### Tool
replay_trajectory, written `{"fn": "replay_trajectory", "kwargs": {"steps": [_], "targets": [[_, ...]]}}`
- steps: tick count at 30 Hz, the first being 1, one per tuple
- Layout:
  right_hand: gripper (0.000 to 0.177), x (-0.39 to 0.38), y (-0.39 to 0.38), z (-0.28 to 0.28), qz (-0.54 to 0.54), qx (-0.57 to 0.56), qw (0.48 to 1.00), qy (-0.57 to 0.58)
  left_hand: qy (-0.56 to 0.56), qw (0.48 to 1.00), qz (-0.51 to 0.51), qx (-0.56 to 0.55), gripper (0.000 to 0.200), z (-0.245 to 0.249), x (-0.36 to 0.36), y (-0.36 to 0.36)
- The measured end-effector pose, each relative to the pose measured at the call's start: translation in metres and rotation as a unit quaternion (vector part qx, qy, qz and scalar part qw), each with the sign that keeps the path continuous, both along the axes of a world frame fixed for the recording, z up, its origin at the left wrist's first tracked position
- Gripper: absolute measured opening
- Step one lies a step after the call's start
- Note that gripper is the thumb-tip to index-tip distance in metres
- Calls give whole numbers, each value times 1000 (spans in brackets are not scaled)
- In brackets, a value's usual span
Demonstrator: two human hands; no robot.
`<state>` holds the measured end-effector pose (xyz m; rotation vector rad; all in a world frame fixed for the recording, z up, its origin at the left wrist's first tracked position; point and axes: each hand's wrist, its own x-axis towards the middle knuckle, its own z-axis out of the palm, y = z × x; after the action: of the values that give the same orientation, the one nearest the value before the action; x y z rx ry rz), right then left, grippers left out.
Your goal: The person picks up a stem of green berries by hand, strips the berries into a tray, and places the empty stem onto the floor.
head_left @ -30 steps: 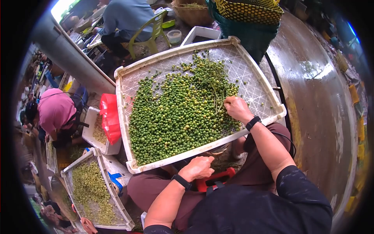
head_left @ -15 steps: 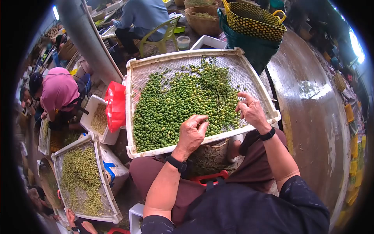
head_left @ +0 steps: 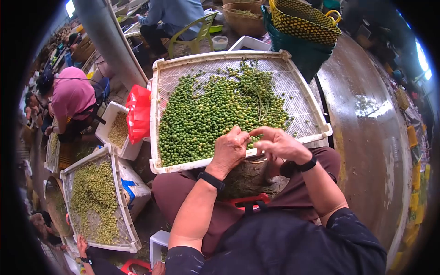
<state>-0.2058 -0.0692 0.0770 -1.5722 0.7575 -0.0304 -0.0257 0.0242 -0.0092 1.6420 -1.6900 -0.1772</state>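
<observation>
A white mesh tray (head_left: pixel 302 98) rests in front of me, over my knees, holding a thick layer of small round green fruits (head_left: pixel 197 119). Thin green stems (head_left: pixel 262 94) lie among the fruits toward the right. My left hand (head_left: pixel 231 147) is at the tray's near edge, fingers pinched together; whatever is between them is too small to name. Close beside it, my right hand (head_left: pixel 282 144) reaches in from the right with bent fingers, its fingertips near the left ones. The right fingertips are partly smeared, so their grip is unclear.
A second tray (head_left: pixel 133 229) of paler fruits stands lower left. A red plastic bag (head_left: pixel 138 114) hangs by the main tray's left side. A person in pink (head_left: pixel 73 94) sits at left, another in blue (head_left: pixel 176 16) behind. A woven basket (head_left: pixel 302 23) is at upper right.
My right hand has moved left and down from above the fruits to beside my left hand. My left hand has shifted slightly right and up. The whole view has shifted a little.
</observation>
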Motion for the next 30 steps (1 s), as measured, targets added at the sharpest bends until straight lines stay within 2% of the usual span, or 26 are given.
{"fn": "replay_trajectory", "kwargs": {"steps": [1,2,4,7,8,10,11,13,17,21,24,25,28,29,30], "targets": [[42,-7,-19,-14,-25,-18,998,-46,35,999,-27,9,13,4,-2,5],[36,-10,-41,-26,-84,-52,994,-48,32,997,-55,33,11,0,-5,10],[27,-16,-87,-58,-171,-186,967,36,21,990,-114,81,8,-13,-11,22],[24,-20,-123,-90,-132,-309,936,106,-2,926,-199,320,14,-20,-16,34],[26,-18,-130,-103,-133,-330,928,109,-56,902,-232,359,24,-18,-18,34],[31,-8,-138,-113,-185,-370,903,112,-41,885,-268,379,43,-24,-16,36],[33,-2,-145,-116,-209,-376,895,118,-39,873,-275,401,58,-27,-15,35],[37,11,-157,-117,-257,-386,876,130,-28,884,-258,388,59,-28,-12,34],[44,32,-183,-124,-259,-387,862,200,-3,897,-241,371,61,-23,-3,30],[53,46,-208,-135,-333,-453,803,198,18,903,-229,363,59,-14,3,29],[61,56,-220,-138,-376,-438,785,225,29,906,-229,355,57,-14,5,28],[61,56,-227,-130,-352,-362,830,239,26,906,-233,353,57,-15,5,27],[54,54,-232,-129,-300,-291,895,155,18,903,-241,354,57,-14,4,22],[46,55,-230,-133,-302,-307,896,112,14,898,-243,367,57,-14,3,20],[45,57,-222,-134,-286,-302,906,83,10,892,-244,381,57,-12,2,19]]}}
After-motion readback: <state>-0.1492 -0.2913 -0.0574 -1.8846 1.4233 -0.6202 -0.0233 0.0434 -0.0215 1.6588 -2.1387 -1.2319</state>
